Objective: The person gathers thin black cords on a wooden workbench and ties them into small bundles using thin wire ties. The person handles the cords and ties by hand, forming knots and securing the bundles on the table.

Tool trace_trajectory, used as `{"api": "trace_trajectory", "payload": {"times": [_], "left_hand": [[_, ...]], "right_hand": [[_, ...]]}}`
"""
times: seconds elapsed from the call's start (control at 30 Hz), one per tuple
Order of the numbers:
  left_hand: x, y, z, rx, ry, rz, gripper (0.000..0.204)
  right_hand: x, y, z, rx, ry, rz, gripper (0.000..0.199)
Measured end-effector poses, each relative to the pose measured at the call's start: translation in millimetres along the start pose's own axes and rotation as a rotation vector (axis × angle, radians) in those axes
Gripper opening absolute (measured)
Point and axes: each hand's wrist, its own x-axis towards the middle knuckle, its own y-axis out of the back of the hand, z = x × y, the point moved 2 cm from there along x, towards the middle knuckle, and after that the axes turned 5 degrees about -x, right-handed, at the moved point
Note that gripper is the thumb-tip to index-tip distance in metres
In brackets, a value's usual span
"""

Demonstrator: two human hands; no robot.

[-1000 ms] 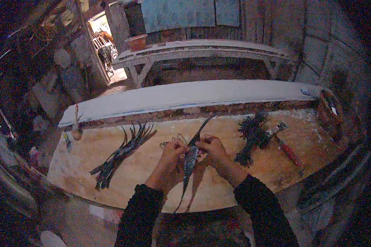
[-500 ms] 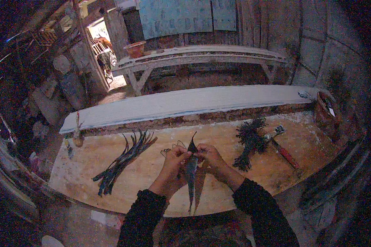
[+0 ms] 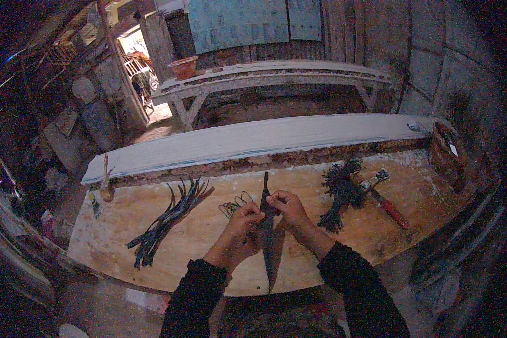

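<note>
Over the middle of the wooden board (image 3: 112, 248), a long, narrow dark strip (image 3: 268, 248) with a tapering lower end runs upright between my hands. My left hand (image 3: 244, 226) pinches its left edge, and my right hand (image 3: 289, 208) pinches the other edge a little higher. Thin wire loops (image 3: 231, 209) lie just beyond my left hand. To the left rests a bundle of long dark strips (image 3: 172, 219). On the right is a bundle of shorter dark pieces with knotted-looking ends (image 3: 341, 191), touching a metal-headed tool with a red handle (image 3: 391, 211).
A long whitish plank (image 3: 253, 138) borders the board's far side. At its right end stands a brown pot-like container (image 3: 446, 149); a thin stick-like object with a rounded base (image 3: 106, 188) stands at the left. Farther back is a whitish bench (image 3: 276, 76) carrying an orange-brown basin (image 3: 183, 67).
The strip has turned and straightened, its broad face now less shiny and its upper end higher. My right hand has risen slightly, and my fingertips have shifted along the strip.
</note>
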Motion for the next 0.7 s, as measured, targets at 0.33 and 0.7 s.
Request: {"api": "trace_trajectory", "payload": {"times": [0.33, 0.7], "left_hand": [[-4, -22, 12, 0.06, -0.129, 0.172, 0.009], [6, -4, 6, -0.032, -0.15, 0.185, 0.012]], "right_hand": [[-7, -7, -1, -0.155, 0.049, -0.047, 0.023], [-2, -10, 8, 0.275, -0.126, -0.135, 0.019]]}}
